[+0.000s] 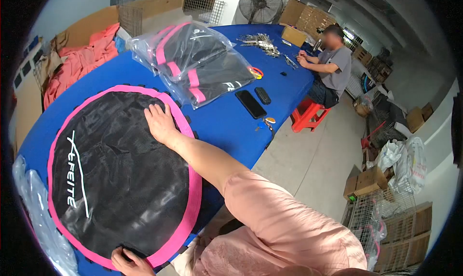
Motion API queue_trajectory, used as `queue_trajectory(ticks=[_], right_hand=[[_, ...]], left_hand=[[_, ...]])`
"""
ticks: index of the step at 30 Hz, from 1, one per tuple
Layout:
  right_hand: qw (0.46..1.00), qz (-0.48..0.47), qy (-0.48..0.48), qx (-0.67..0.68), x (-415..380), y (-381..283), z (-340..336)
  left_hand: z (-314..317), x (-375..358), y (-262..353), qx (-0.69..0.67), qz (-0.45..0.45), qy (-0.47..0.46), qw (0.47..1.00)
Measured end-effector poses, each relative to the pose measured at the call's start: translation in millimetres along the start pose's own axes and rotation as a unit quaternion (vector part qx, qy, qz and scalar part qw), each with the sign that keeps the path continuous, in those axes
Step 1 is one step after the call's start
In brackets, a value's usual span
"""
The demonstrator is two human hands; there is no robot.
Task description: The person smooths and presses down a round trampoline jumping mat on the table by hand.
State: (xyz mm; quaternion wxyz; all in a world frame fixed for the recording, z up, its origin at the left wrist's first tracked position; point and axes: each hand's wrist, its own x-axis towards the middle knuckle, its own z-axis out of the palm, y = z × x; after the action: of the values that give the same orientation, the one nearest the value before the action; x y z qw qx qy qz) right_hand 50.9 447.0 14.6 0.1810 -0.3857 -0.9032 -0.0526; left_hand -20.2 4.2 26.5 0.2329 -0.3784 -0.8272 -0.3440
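Under right hand (161, 125), against left hand (131, 265): round black mat (125, 170).

Mat (128, 148) on table (212, 126); bags (193, 59) behind mat; phone (251, 104) right of bags; fan (260, 5) beyond table

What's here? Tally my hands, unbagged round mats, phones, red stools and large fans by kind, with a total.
Hands (left hand, right hand): 2
Unbagged round mat: 1
Phone: 1
Red stool: 1
Large fan: 1
Total: 6

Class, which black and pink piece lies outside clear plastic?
The round piece under the right hand, left hand at its edge; the other pieces are inside clear bags farther along.
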Motion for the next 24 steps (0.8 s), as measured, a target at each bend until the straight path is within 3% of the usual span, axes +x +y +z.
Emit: queue_trajectory(ticks=[24], right_hand=[[0.999,0.005,-0.041,-0.022,-33.2,-7.6,-6.2]], left_hand=[[0.0,-2.7,-3.5,-0.014,0.002,0.011,1.000]])
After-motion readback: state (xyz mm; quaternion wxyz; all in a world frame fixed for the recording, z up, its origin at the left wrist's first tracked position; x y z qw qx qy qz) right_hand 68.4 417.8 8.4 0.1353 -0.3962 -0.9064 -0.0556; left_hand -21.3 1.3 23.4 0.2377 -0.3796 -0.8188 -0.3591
